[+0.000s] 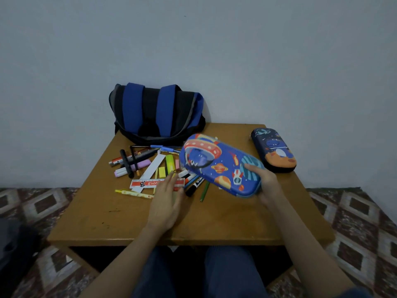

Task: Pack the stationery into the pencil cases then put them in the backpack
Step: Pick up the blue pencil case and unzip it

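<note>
Gripping blue pencil case point(219, 165), right hand point(265, 183)

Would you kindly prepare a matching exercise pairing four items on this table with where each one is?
Things:
1. blue and black fabric backpack
2. bright blue hard pencil case with UFO print
3. dark navy hard pencil case with orange base
4. red and white flat ruler

Places:
A. far right of the wooden table
B. partly under the left hand
C. against the wall
D. tilted, in the grip of the right hand

Pairs: 1-C, 2-D, 3-A, 4-B.
</note>
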{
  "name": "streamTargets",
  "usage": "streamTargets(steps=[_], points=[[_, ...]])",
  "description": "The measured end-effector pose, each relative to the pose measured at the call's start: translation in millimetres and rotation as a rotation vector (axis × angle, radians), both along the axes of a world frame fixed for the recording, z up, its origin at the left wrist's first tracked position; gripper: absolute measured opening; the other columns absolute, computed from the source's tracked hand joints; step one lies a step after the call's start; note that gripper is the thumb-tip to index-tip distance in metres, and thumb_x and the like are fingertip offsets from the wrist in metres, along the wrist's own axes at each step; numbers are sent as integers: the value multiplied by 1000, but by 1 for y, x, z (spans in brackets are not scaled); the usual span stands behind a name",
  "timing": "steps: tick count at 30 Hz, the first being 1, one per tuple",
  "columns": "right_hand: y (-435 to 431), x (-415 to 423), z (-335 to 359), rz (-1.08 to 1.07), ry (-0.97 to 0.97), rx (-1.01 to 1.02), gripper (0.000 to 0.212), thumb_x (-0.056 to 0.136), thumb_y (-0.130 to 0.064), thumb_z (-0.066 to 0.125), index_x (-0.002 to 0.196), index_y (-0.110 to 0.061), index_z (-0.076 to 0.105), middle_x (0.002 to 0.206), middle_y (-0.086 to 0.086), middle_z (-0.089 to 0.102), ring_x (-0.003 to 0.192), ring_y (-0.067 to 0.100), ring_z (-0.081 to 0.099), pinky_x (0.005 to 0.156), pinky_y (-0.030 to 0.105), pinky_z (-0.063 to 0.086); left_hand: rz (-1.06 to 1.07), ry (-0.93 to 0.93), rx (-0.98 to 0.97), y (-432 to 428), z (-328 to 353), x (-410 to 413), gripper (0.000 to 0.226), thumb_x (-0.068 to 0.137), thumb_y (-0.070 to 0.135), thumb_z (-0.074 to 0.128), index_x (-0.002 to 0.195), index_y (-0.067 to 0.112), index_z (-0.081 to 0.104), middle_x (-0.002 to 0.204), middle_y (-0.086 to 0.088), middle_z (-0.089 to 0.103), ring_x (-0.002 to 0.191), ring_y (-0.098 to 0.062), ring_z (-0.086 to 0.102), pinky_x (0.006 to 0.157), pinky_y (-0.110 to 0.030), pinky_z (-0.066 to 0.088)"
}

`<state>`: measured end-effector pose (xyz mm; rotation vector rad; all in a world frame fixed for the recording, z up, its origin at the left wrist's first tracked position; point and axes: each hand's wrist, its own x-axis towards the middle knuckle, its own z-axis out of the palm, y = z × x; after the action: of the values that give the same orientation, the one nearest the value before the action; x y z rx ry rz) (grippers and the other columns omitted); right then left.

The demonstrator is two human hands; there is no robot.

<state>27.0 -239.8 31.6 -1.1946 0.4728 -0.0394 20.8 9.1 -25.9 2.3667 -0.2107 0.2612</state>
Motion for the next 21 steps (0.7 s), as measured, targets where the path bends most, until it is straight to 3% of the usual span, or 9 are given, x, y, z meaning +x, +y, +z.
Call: streamTargets(steps=[4,7,9,11,14,17,19,21], points=[[2,0,-2,10,11,56,19,82,-23,67,87,-5,62,64,5,72,53,17,68,49,28,57,290,92,-453,21,24,19,47,100,36,33,135,8,47,135,-10,52,125,-26,47,102,-38,38],[7,0,-2,68,37,74,24,81,-28,67,89,-6,63,67,7,73,54,19,69,50,29,58,142,326,-729,25,46,26,45,98,46,32,122,15,55,113,-8,63,101,-24,60,83,-36,49],[11,1,0,109,38,109,24,83,-28,65,91,-6,62,69,7,73,55,19,69,49,29,58,27,500,-776,20,60,23,43,93,53,38,115,22,58,104,-6,67,92,-22,63,73,-35,52],[14,0,5,144,40,146,21,86,-28,62,91,-8,61,69,7,73,55,18,69,48,29,58,-57,573,-742,16,64,20,42,88,50,48,113,19,60,103,-7,70,92,-24,66,77,-38,55],[14,-2,14,163,-24,224,24,92,-31,53,98,-9,61,73,5,74,62,17,71,51,29,58,-70,605,-805,13,60,18,46,86,42,56,118,8,60,104,-11,71,91,-25,68,75,-35,56],[15,-2,21,113,-135,333,39,94,-39,46,117,-10,56,99,6,70,89,17,68,63,29,60,-58,603,-981,9,56,16,39,87,42,55,111,12,62,100,-6,73,93,-25,67,83,-39,54],[24,-6,22,47,-166,351,31,93,-35,50,113,-12,55,103,6,66,93,17,63,67,30,58,-57,591,-1059,-2,58,12,31,86,43,55,100,17,64,91,-1,74,89,-21,67,84,-38,53],[40,-10,18,42,-156,305,25,89,-29,57,109,-13,55,102,7,67,92,19,65,66,31,59,-62,582,-1042,-15,60,10,39,79,48,57,100,16,65,95,-3,73,94,-23,67,85,-39,53]])
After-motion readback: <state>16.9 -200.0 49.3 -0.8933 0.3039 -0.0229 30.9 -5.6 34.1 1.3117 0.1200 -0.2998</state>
